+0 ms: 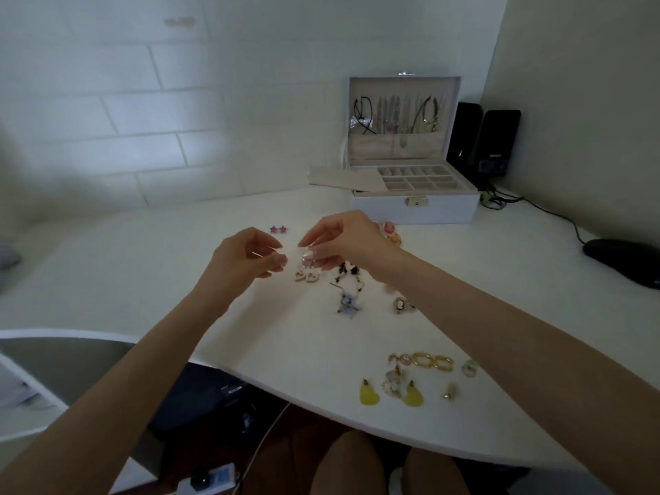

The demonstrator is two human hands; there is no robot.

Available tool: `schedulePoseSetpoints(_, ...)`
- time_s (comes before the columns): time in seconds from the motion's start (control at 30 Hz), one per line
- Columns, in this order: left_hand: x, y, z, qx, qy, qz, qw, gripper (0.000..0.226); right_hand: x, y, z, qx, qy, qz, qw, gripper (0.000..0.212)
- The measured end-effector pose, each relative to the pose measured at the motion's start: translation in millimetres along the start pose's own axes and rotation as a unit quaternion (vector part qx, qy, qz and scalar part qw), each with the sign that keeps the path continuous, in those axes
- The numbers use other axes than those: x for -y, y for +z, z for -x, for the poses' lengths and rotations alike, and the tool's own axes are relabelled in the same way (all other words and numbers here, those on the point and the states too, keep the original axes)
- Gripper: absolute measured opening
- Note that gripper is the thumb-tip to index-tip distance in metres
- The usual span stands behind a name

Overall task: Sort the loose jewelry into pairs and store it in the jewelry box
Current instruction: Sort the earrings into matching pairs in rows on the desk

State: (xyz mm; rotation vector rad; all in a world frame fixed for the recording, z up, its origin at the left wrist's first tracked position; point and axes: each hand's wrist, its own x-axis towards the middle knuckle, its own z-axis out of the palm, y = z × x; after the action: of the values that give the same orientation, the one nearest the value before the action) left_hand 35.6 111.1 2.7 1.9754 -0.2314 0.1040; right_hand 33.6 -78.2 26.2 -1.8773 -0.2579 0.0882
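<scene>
My left hand (250,257) and right hand (343,241) hover close together above the white table (143,273). The right thumb and forefinger pinch a small pale piece of jewelry. The left fingers curl toward the thumb; anything between them is too small to make out. Just below lie heart earrings (306,276), a black beaded piece (348,269) and a blue piece (348,302). Pink star earrings (278,229) lie to the far left. Near the front edge are gold links (434,361) and two yellow pear earrings (369,394). The open jewelry box (414,209) stands at the back.
Necklaces hang inside the box's raised lid (400,116), above a compartment tray (418,178). Black speakers (482,144) stand right of the box. A black mouse (625,259) with its cable lies far right. The table's front edge curves; a power strip (209,480) lies on the floor below.
</scene>
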Motion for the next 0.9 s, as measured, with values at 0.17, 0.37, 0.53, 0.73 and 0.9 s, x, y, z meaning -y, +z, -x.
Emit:
schedulePoseSetpoints(0.17, 18.3, -14.7, -32.8, -0.012, 0.006, -0.053, 0.998, 0.004, 1.5, 22.1, -47.0, -0.039, -0.028, 0.124, 0.991, 0.015)
schedulePoseSetpoints(0.37, 33.1, -21.2, -63.0, 0.024, -0.01, -0.098, 0.995, 0.006, -0.9, 34.1, -85.1, -0.023, 0.005, 0.186, 0.982, 0.02)
schedulePoseSetpoints(0.53, 44.8, -16.9, -84.1, 0.031, -0.004, -0.128, 0.991, 0.005, -10.9, 42.1, -107.7, -0.003, 0.026, 0.218, 0.976, 0.023)
schedulePoseSetpoints(0.73, 51.7, -9.7, -105.0, 0.017, 0.014, -0.163, 0.986, 0.006, -19.4, 45.1, -126.5, -0.037, 0.012, 0.298, 0.954, 0.018)
schedulePoseSetpoints(0.9, 54.5, -2.5, -113.4, 0.005, 0.026, -0.183, 0.983, 0.012, -18.1, 41.7, -131.6, -0.057, -0.006, 0.375, 0.925, 0.014)
